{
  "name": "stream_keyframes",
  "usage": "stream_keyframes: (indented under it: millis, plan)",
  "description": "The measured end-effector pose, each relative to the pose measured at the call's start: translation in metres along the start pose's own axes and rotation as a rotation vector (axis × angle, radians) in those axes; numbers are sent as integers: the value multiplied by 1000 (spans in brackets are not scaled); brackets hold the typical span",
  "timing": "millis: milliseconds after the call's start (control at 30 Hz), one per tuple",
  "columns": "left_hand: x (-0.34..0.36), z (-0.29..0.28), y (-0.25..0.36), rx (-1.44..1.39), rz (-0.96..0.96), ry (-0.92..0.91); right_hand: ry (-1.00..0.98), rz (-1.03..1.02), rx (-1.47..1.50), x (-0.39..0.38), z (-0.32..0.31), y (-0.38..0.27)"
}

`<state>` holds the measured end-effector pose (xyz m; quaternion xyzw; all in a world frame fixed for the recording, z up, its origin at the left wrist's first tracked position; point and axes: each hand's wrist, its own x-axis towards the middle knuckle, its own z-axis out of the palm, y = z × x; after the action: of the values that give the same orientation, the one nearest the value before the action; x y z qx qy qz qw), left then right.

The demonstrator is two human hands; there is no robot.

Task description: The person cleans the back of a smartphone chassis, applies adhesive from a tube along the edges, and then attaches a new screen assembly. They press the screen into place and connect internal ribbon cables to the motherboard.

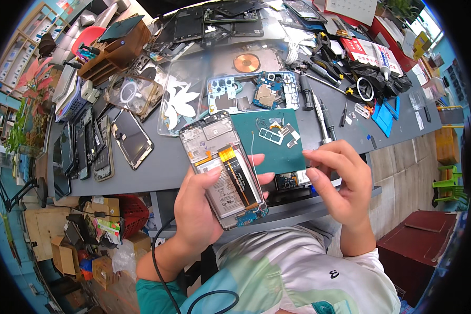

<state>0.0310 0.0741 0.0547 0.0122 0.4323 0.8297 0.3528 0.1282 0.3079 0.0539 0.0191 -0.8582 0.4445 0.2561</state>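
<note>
My left hand (196,206) is wrapped around an opened smartphone (214,149), its inner side facing up and its top tilted away from me. A battery (222,191), an orange-and-black flex cable (238,180) and a small blue circuit board (251,215) show inside it. A thin white wire (254,149) rises loose along its right side. My right hand (343,180) hovers to the right of the phone, thumb and forefinger curved but apart, with nothing visible between them. Below its fingertips lies the edge of a green mat (277,159), which carries small metal shields (271,136) and other small parts.
Behind the mat lies a phone frame (222,97) with a blue circuit board (269,90). Screwdrivers (319,118) lie right of it. Opened phones (102,152) crowd the left. Pliers (327,57) and blue plastic tools (384,116) lie at the right. An open drawer (293,180) juts below the table edge.
</note>
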Motion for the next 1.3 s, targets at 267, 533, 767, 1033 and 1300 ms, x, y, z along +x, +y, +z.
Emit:
stream_keyframes:
  millis: [267, 533, 767, 1033, 1300]
  plan:
    - [11, 0, -2, -4, 105, -6, -55, 40, 58, 5, -9, -3]
    - [14, 1, -2, 24, 162, -25, -109, 107, 168, -3, 4, -6]
    - [13, -3, -3, 31, 151, -39, -185, 224, 292, -14, 23, -11]
    - [15, -9, -8, 54, 169, -110, -93, 212, 354, -9, 29, -5]
    - [14, -14, -13, 122, 208, -130, -98, 206, 349, 7, 38, -13]
